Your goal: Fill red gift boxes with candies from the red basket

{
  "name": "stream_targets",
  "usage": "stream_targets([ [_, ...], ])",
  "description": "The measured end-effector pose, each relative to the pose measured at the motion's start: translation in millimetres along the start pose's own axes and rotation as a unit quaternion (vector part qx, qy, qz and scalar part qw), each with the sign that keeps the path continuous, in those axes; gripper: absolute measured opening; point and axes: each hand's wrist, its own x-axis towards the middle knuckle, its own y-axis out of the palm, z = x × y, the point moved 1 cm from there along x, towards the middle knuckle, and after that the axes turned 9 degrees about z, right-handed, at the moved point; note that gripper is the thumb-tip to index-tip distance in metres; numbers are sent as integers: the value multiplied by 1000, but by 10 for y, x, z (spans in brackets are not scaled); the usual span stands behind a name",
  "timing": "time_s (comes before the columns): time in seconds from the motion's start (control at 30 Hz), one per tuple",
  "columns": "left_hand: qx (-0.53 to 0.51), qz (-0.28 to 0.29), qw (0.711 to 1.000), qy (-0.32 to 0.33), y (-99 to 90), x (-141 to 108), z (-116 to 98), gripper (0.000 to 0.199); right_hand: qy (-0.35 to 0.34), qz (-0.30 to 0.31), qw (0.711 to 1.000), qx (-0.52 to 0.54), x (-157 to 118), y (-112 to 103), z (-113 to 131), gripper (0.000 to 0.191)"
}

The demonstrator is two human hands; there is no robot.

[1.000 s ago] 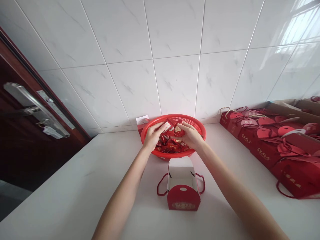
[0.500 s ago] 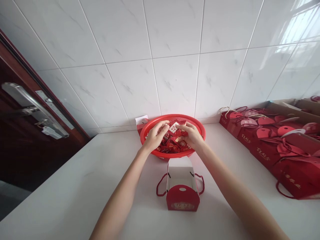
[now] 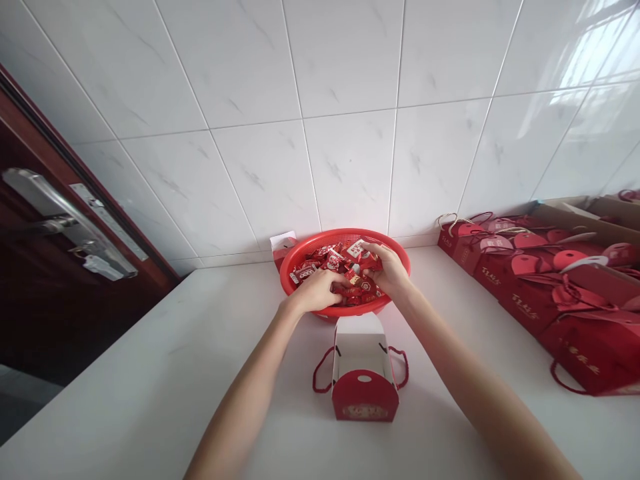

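Note:
A red plastic basket point(image 3: 345, 235) full of red-wrapped candies point(image 3: 333, 259) stands near the wall. My left hand point(image 3: 323, 291) reaches over its front left rim, fingers curled down among the candies; whatever they touch is partly hidden. My right hand point(image 3: 387, 270) is over the basket's right side, its fingers closed on a small white and red packet point(image 3: 356, 249). In front of the basket, an open red box point(image 3: 366, 400) with a white inside and red cord handles sits on the white table point(image 3: 200, 373).
Many red gift boxes point(image 3: 520, 293) stand in rows at the right, beside cardboard cartons point(image 3: 570, 213). Behind the basket's left side is another small box point(image 3: 284, 243). A dark red door point(image 3: 50, 280) is at the far left, and a tiled wall point(image 3: 350, 160) rises behind.
My left hand has moved down and slightly right, into the front of the candies. My right hand has shifted a little right with the white and red packet.

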Motion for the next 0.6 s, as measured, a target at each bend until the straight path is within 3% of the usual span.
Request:
stream_targets([
  [0.17,17,23,1000,-3,35,-2,-52,9,-10,14,1000,-11,-29,22,6,35],
  [0.37,-29,12,999,7,30,-2,-54,28,-40,43,998,-36,-33,31,-5,39],
  [0.53,-140,-93,986,9,-221,-146,-73,30,-75,106,988,-83,-132,59,239,39],
  [0.6,-181,-95,978,34,-340,-266,-177,32,-92,142,979,-112,-231,85,398,37],
])
